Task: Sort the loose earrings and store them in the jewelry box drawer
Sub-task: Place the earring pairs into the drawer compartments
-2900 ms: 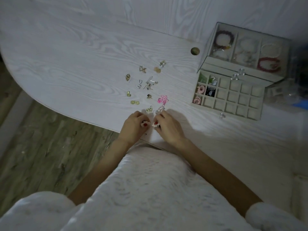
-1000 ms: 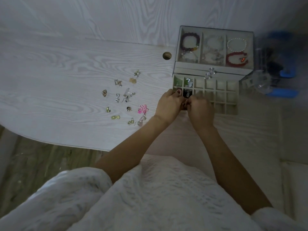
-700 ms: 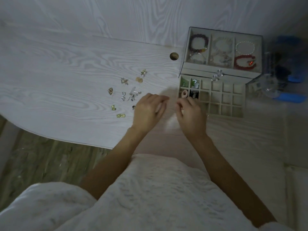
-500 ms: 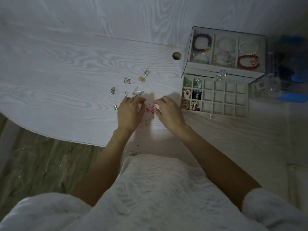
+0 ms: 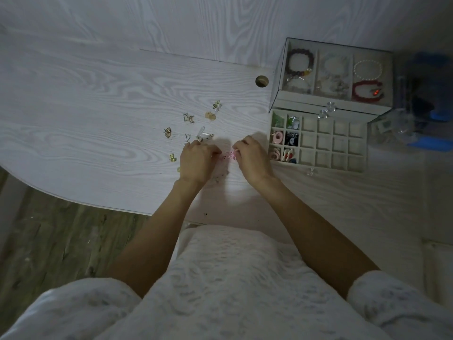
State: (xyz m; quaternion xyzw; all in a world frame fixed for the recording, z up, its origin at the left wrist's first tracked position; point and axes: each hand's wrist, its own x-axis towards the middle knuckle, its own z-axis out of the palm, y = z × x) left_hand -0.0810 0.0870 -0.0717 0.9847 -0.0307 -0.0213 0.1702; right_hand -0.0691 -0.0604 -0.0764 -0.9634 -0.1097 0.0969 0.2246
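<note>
Both the left hand point(image 5: 197, 161) and the right hand point(image 5: 252, 159) curl their fingertips onto the pink earrings point(image 5: 229, 156) lying on the table point(image 5: 98, 114) between them, just left of the open jewelry box drawer point(image 5: 318, 141), with other loose earrings point(image 5: 188, 117) farther left.

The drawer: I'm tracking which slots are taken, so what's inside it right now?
The drawer holds earrings only in its two leftmost columns: green pieces at the back, a pink ring beside dark ones, pink and red-white pairs in front. The other cells look empty. The box hides its rear edge.
</note>
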